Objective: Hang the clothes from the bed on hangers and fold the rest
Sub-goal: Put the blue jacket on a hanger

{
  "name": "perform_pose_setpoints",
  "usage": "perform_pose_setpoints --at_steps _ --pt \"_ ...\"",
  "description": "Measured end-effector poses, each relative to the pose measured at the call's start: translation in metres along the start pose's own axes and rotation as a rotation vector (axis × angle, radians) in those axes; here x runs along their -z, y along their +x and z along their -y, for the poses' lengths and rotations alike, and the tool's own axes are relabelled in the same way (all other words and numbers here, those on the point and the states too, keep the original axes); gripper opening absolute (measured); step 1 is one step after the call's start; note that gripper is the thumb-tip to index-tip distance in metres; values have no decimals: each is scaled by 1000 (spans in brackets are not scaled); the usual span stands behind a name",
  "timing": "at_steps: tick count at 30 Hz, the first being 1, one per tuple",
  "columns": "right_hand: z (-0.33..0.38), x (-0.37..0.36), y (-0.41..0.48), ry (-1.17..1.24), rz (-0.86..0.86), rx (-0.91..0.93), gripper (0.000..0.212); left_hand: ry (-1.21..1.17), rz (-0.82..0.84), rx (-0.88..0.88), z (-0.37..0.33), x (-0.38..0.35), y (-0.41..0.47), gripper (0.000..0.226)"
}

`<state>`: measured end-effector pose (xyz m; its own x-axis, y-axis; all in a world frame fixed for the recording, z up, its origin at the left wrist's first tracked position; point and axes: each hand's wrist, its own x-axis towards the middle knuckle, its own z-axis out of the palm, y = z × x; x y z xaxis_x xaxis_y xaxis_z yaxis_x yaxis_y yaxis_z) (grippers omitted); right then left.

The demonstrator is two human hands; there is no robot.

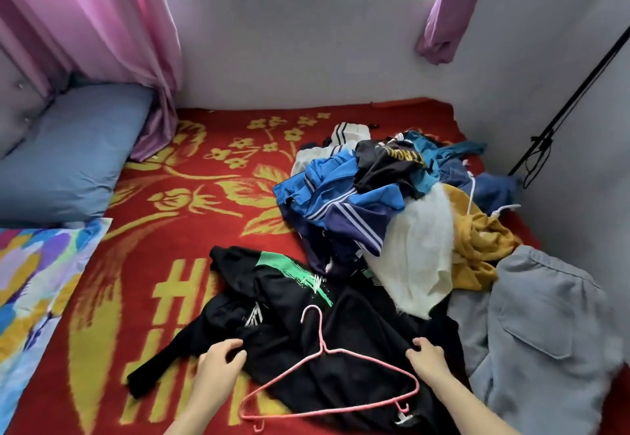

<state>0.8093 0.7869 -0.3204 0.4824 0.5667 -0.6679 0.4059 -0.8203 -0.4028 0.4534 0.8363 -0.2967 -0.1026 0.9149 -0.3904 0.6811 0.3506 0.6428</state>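
Two hands (218, 356) (426, 358) seemingly gripping black top (289, 298), pink hanger (325, 351) lying atop

- Two bare hands are seen in the lower part of the frame, the left hand (221, 354) and the right hand (426, 358).
- The left forearm (204, 404) and the right forearm (477, 407) are shown uncovered down to the bottom edge.

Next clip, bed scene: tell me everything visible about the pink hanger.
The pink hanger is a thin, wire-like frame: an open hook on top, a short neck, two sloping shoulders, a straight bottom bar and a small notch hook near each lower corner. It lies flat and bare on the black top, hook pointing away from the person. The left hand grips the fabric clear of it; the right hand grips fabric beside one shoulder, contact unclear.
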Motion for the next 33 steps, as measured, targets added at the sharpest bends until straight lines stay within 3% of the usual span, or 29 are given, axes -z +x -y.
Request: perform_pose_setpoints --at_steps 5,12,16,20,24,27,30,33 --pt "78 -10 41 -58 102 140 47 31 -24 83 -26 14 34 27" --pt "161 6 115 -153 -30 315 63 72 -85 152 -43 19 83 26" --pt "173 15 153 -172 -20 256 94 164 -59 137 -42 11 95 26" --pt "178 11 182 42 -18 137 107 150 -81 105 -47 6 109 26" --pt "191 6 208 70 -113 98 100 140 -60 75 -41 -2 108 19" --pt "199 1 225 302 -172 180 87 235 6 -12 -30 -9 104 13" --pt "200 -4 222 527 -169 275 54 293 40 -24 -26 -17 103 11" --pt "179 -22 202 530 -160 268 24 239 77 53 -30 -21 100 9"
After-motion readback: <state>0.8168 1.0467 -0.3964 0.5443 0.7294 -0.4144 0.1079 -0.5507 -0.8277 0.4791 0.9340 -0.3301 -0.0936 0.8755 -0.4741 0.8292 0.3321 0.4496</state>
